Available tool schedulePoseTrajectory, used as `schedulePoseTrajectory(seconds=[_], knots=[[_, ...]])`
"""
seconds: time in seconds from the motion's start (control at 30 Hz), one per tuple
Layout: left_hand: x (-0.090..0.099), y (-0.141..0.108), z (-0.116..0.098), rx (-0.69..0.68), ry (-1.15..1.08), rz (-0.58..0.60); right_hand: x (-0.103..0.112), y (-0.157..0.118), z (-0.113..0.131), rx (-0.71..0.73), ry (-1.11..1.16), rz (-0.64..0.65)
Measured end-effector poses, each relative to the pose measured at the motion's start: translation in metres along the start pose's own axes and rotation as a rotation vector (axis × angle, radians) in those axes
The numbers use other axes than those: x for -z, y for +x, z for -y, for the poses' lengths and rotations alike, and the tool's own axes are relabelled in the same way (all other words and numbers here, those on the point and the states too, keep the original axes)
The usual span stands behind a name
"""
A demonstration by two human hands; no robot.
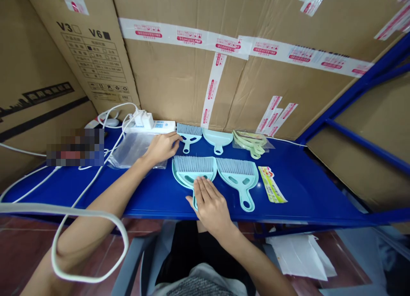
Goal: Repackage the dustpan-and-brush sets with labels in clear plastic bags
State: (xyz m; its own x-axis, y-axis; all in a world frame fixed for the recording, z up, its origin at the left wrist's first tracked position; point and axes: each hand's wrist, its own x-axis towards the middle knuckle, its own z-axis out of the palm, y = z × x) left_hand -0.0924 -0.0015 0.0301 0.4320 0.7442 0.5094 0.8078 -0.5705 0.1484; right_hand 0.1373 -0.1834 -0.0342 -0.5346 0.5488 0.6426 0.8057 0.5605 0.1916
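My right hand (211, 204) lies with fingers stretched flat over the handle end of a light-blue hand brush (195, 168) with grey bristles. That brush rests on a matching dustpan (175, 176), whose rim shows at its left. My left hand (165, 147) reaches to the back row, its fingers bent but apart, the fingertips at the left edge of a smaller blue hand brush (189, 138). Whether they touch it is unclear. A blue dustpan (218, 139) lies beside that brush. Right of my right hand is another blue brush (238, 176), seemingly on a dustpan.
Packaged green pieces (251, 142) and a yellow-green printed card (271, 185) lie to the right on the blue table (307, 180). Clear plastic bags (134, 148) are beside my left forearm. Behind stand a power strip (165, 126) and cardboard boxes (179, 82). A white cable (96, 215) loops across the left.
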Motion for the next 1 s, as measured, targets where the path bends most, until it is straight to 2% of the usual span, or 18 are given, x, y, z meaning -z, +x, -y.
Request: schedulePoseTrajectory(seconds=[0.27,0.47,0.6,0.77,1.0], knots=[[0.000,0.000,0.000,-0.005,0.009,0.005,0.000,0.003,0.006,0.016,-0.084,-0.065],[-0.002,0.000,0.000,0.001,0.003,0.017,0.001,0.015,0.008,-0.075,0.000,0.033],[-0.003,0.000,0.000,0.005,0.000,0.027,0.014,0.019,0.003,-0.129,0.166,0.099],[-0.003,0.000,-0.002,-0.024,-0.018,0.044,0.031,0.009,-0.004,-0.045,0.258,0.165],[-0.004,-0.004,-0.010,-0.103,-0.043,0.063,0.013,0.011,0.009,-0.007,0.156,0.075]])
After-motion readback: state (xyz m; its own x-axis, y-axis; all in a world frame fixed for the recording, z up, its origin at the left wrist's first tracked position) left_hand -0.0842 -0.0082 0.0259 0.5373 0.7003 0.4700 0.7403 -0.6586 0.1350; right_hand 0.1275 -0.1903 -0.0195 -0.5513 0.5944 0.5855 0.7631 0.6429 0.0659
